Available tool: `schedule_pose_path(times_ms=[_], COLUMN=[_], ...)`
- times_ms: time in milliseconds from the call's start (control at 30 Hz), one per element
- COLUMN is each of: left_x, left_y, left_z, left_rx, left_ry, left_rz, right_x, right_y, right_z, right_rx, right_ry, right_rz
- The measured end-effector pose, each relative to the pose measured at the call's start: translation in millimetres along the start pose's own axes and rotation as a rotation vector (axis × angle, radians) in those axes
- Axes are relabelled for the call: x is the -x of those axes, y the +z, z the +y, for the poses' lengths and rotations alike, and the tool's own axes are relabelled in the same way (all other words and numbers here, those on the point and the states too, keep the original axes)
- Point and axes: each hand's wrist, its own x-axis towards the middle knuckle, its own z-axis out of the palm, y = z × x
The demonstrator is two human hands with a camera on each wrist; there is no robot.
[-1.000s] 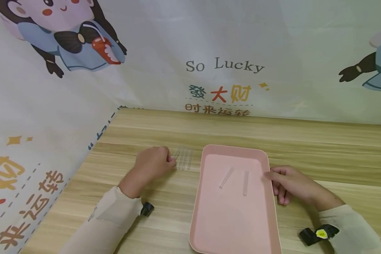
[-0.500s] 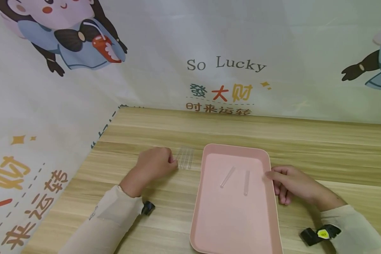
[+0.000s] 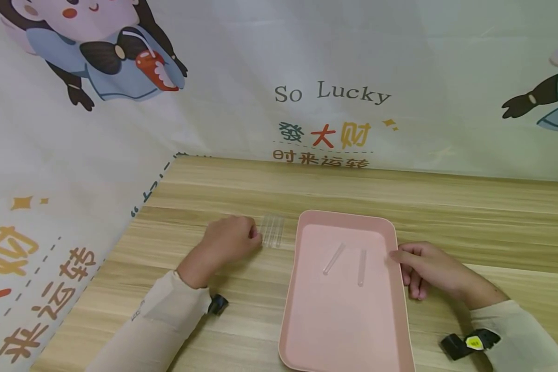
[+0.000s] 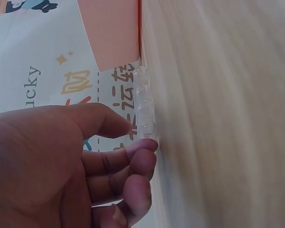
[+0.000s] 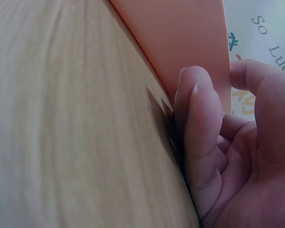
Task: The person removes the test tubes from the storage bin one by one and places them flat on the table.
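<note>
Several clear tubes (image 3: 272,231) lie side by side on the wooden table, left of a pink tray (image 3: 339,320). My left hand (image 3: 230,237) rests beside the leftmost tube, fingers loosely bent. In the left wrist view, the thumb and index finger of that left hand (image 4: 95,161) stand slightly apart at the near end of a tube (image 4: 148,127); whether both touch it is unclear. My right hand (image 3: 428,271) holds the tray's right wall, thumb over the rim and fingers outside. Two more clear tubes lie in the tray, one slanted (image 3: 334,259), one nearly straight (image 3: 361,267).
A printed white cloth (image 3: 232,77) hangs behind the table and along its left side. Bare wooden tabletop (image 3: 242,186) shows behind the tray and to both sides. A black wrist camera (image 3: 455,346) sits at the right sleeve.
The leftmost tube, slanted at my left fingers a second ago, now lies about parallel with the others. My left hand has shifted very slightly right; the right hand and tray stay in place.
</note>
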Motion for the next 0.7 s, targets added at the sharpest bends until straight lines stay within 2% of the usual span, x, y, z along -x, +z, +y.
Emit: schedule_pose_path(times_ms=[700], left_x=[-0.1], left_y=[-0.4], left_z=[4.1], left_rx=[-0.010], left_ry=[0.018], left_rz=[-0.008], right_x=[1.1], right_y=[-0.4], right_z=[-2.6], right_rx=[0.006], right_ry=[0.017], right_rz=[-0.007])
